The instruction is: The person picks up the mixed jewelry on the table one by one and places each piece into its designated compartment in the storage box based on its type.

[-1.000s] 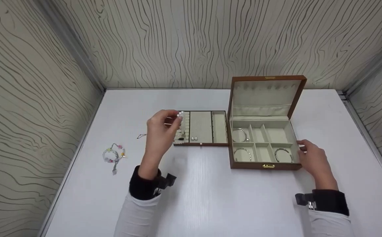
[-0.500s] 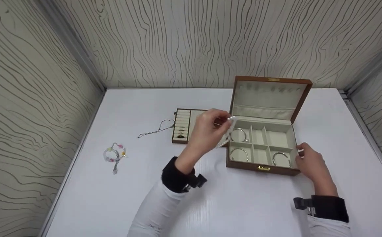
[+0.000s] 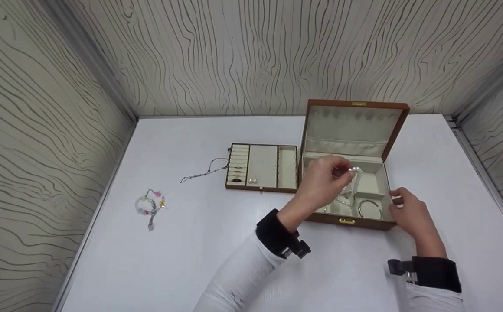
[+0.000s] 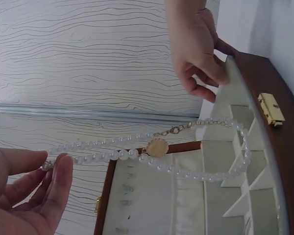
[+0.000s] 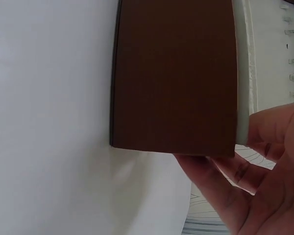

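My left hand [image 3: 323, 182] pinches a pearl necklace [image 4: 210, 178] between thumb and fingertips. The necklace hangs in a loop above the compartments of a brown jewelry box [image 3: 370, 225]; its round gold pendant [image 4: 157, 147] and chain clasp show in the left wrist view. With the lid upright, the box exposes its cream dividers. My right hand [image 3: 414, 215] grips the box's right wall, thumb at the rim, as the right wrist view shows. A silver bangle [image 3: 370, 209] lies in the front right compartment. My left hand hides several other compartments.
Left of the box lies a flat jewelry tray [image 3: 263, 162] with rings and pearl earrings [image 3: 253, 181]. A thin dark chain [image 3: 204, 174] trails off its left side. Further left is a colourful beaded bracelet [image 3: 149, 206]. Patterned panels [image 3: 251, 56] stand behind the table.
My left hand has carried the pearl necklace rightward from the tray to above the box. The box has turned slightly, while my right hand keeps its grip on the right side.
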`<state>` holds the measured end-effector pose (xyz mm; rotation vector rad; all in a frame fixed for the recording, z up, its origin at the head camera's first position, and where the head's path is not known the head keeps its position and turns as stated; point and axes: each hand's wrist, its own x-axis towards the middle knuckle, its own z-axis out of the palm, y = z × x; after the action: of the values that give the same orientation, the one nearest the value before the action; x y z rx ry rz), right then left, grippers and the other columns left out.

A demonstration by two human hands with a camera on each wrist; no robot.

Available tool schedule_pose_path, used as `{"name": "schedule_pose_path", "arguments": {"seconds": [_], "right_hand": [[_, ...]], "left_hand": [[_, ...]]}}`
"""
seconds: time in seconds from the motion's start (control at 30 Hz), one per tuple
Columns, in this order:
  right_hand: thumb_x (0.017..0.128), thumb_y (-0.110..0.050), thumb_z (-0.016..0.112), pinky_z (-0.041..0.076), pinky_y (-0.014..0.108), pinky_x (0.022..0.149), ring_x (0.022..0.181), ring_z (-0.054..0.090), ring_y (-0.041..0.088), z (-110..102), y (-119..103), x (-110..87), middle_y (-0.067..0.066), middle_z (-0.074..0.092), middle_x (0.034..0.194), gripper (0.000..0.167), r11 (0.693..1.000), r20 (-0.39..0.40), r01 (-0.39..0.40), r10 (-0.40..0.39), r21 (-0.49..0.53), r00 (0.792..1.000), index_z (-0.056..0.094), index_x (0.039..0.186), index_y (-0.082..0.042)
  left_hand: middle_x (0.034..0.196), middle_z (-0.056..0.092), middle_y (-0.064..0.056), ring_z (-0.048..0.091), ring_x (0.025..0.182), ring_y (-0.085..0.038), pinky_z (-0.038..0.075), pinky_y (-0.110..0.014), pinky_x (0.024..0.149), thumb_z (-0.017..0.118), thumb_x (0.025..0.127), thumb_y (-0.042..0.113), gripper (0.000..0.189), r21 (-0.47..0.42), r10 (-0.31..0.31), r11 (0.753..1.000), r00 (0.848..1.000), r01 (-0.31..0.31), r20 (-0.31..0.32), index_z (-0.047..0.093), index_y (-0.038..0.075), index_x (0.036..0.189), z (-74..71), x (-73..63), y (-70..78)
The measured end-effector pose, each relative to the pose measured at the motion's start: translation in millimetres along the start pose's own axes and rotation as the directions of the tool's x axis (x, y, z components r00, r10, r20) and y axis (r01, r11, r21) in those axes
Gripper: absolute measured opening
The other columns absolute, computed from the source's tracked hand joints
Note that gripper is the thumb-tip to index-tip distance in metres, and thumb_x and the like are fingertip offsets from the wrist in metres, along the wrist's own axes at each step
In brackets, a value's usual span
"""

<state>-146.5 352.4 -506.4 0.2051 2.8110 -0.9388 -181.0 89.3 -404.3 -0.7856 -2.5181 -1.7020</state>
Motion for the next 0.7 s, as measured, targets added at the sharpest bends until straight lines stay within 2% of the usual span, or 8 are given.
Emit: {"name": "schedule_pose_path", "arguments": {"seconds": [0.1, 0.23, 0.43, 0.57, 0.7], "right_hand": [[0.094, -0.005, 0.049, 0.051, 0.049, 0.073, 0.102, 0.057, 0.050, -0.5, 0.3, 0.1, 0.038, 0.054, 0.115, 0.041, 1.000, 0.007, -0.010, 0.010, 0.006, 1.000, 0.044, 0.131, 0.012], [0.094, -0.005, 0.049, 0.051, 0.048, 0.073, 0.102, 0.056, 0.049, -0.2, 0.5, -0.1, 0.038, 0.054, 0.116, 0.040, 1.000, 0.004, -0.012, 0.012, 0.009, 1.000, 0.044, 0.131, 0.012], [0.095, -0.005, 0.049, 0.050, 0.049, 0.075, 0.104, 0.056, 0.050, 0.6, -0.8, -0.8, 0.037, 0.054, 0.117, 0.040, 1.000, -0.003, -0.024, 0.024, 0.008, 1.000, 0.045, 0.131, 0.012], [0.095, -0.005, 0.048, 0.050, 0.050, 0.076, 0.105, 0.056, 0.050, 1.8, -0.9, -1.2, 0.037, 0.055, 0.117, 0.040, 1.000, -0.014, -0.019, 0.019, 0.012, 1.000, 0.045, 0.131, 0.012], [0.096, -0.005, 0.049, 0.051, 0.049, 0.075, 0.105, 0.056, 0.050, 2.1, -0.6, -1.0, 0.037, 0.054, 0.117, 0.040, 0.999, -0.010, -0.027, 0.028, 0.019, 1.000, 0.044, 0.132, 0.012]], "left_hand": [[0.084, 0.067, 0.002, 0.058, 0.069, 0.004, 0.048, -0.008, 0.064, 0.068, 0.091, 0.006, 0.008, -0.007, -0.064, 0.998, 0.998, 0.064, 0.024, 0.070, 0.003, 0.098, 16.3, 0.1, -10.1], [0.077, 0.064, 0.005, 0.058, 0.062, 0.002, 0.050, -0.012, 0.059, 0.067, 0.091, 0.003, 0.009, -0.065, -0.132, 0.989, 0.991, 0.134, 0.034, 0.069, 0.001, 0.100, 35.5, -1.8, -29.1], [0.072, 0.063, 0.004, 0.062, 0.057, -0.002, 0.051, -0.016, 0.052, 0.064, 0.091, -0.004, 0.025, -0.127, -0.231, 0.965, 0.973, 0.228, -0.007, 0.067, 0.002, 0.115, 51.5, -3.5, -57.0], [0.074, 0.065, 0.002, 0.060, 0.058, 0.000, 0.050, -0.013, 0.054, 0.062, 0.091, -0.006, 0.022, -0.061, -0.238, 0.970, 0.971, 0.236, -0.031, 0.070, 0.002, 0.110, 55.0, -4.1, -70.9], [0.077, 0.066, 0.003, 0.057, 0.060, 0.002, 0.047, -0.011, 0.055, 0.063, 0.090, -0.004, 0.020, 0.074, -0.237, 0.968, 0.971, 0.238, -0.025, 0.071, 0.001, 0.108, 56.5, -5.2, -81.5]]}}
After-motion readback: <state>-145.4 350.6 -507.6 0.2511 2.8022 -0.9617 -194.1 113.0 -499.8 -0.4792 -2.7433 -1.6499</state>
